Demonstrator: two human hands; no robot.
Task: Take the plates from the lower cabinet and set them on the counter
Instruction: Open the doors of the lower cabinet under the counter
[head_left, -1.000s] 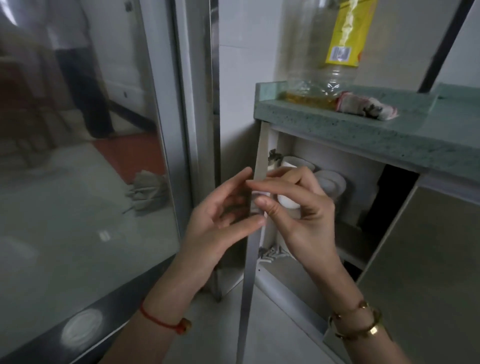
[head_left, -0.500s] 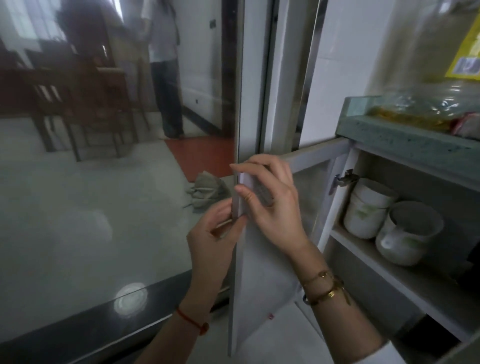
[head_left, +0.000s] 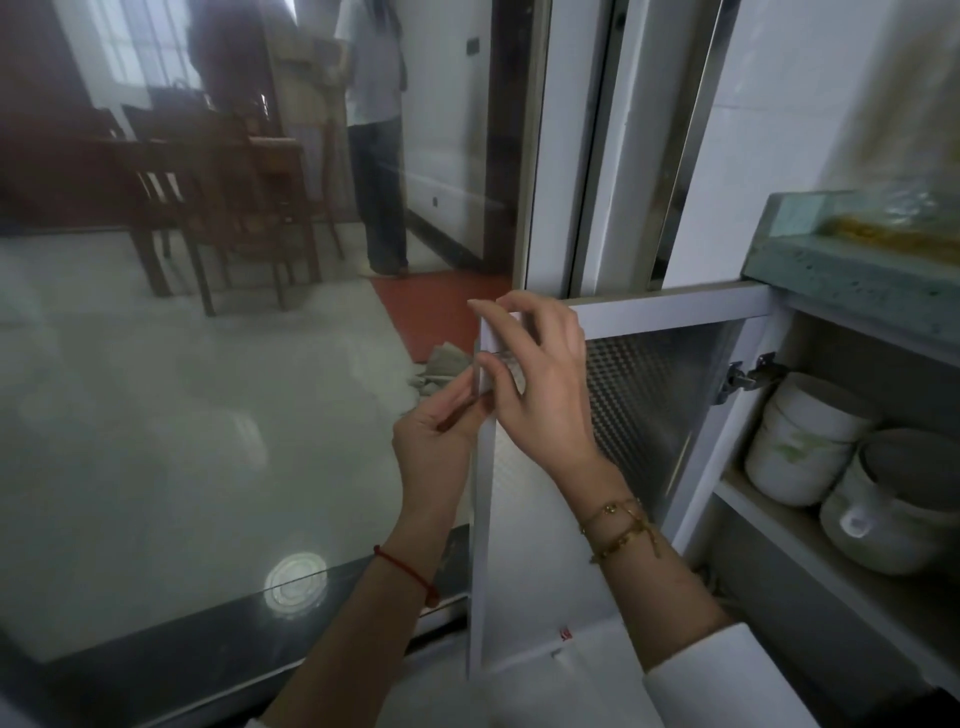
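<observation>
While both hands pinch the cabinet door (head_left: 597, 519) edge, left hand (head_left: 436, 441) outside, right hand (head_left: 540, 395) inside: no plates visible; only stacked white bowls (head_left: 800, 452) on shelf right of hands. Likely ceramic, heavy, brittle, slick; best gripped under rims, then up to worktop (head_left: 852, 275).

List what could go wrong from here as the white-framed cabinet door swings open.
1. Both hands, left hand and right hand, pinch the white-framed cabinet door at its free edge; fingers could get nipped or slip.
2. The stacked white ceramic bowls sit close to the shelf's front edge; a careless reach might knock them.
</observation>
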